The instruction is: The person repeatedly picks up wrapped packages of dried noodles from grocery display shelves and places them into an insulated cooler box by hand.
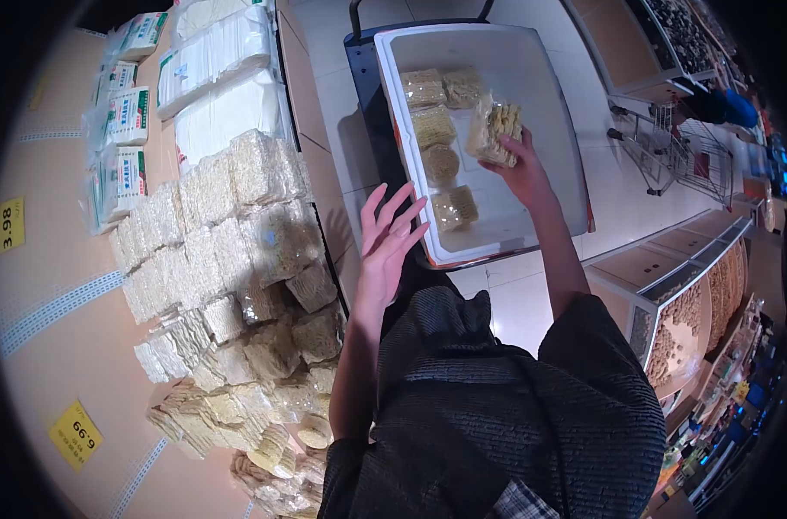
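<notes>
My right hand [523,164] grips a clear-wrapped pack of dried noodles [494,130] above a white foam box [540,208]. Inside that box, several more noodle packs [434,126] lie along its left side, one of them a round noodle cake [441,164]. My left hand [389,233] is raised just outside the box's near left corner, its fingers spread and holding nothing. To the left of this hand, stacked noodle packs [212,259] cover part of a display shelf.
Bags of white noodles [216,60] and green-white packets [127,117] sit farther along the shelf. Yellow price tags [10,225] line it. The box rests on a dark cart [363,73]. A shopping cart [679,151] and bins of dry goods [677,333] stand on the right.
</notes>
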{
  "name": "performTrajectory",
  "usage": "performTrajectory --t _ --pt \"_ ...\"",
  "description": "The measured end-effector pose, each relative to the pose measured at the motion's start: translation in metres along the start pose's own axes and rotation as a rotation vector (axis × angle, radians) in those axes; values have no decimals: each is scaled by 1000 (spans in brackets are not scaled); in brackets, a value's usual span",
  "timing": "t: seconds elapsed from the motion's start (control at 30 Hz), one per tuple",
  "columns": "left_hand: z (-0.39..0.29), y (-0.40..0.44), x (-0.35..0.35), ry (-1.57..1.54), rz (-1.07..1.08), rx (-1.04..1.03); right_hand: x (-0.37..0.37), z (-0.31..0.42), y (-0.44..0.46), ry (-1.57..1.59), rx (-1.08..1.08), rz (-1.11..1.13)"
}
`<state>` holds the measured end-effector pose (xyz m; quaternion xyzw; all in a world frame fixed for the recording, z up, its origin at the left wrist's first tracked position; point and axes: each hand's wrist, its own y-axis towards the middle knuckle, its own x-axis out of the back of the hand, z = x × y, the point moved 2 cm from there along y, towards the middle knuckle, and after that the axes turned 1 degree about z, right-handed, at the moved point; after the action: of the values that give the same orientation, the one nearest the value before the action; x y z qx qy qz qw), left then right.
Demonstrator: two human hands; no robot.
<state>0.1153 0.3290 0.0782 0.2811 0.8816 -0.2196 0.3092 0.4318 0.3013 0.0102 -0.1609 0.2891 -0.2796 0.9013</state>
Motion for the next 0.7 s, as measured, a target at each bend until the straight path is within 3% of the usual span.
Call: performTrajectory --t 0.13,0.23,0.33,0.43,0.7 --pt "23 -27 45 -51 -137 164 80 -18 95 -512 180 -315" --pt "39 -65 88 -58 -300 241 141 -51 168 -1081 229 -472" --pt "47 -108 117 -82 -437 267 144 -77 199 -1351 106 -464" --pt "55 -146 132 -147 -492 280 137 -102 217 -1511 51 -495" --pt "78 -185 119 -277 -594 326 112 -150 229 -1659 154 -541"
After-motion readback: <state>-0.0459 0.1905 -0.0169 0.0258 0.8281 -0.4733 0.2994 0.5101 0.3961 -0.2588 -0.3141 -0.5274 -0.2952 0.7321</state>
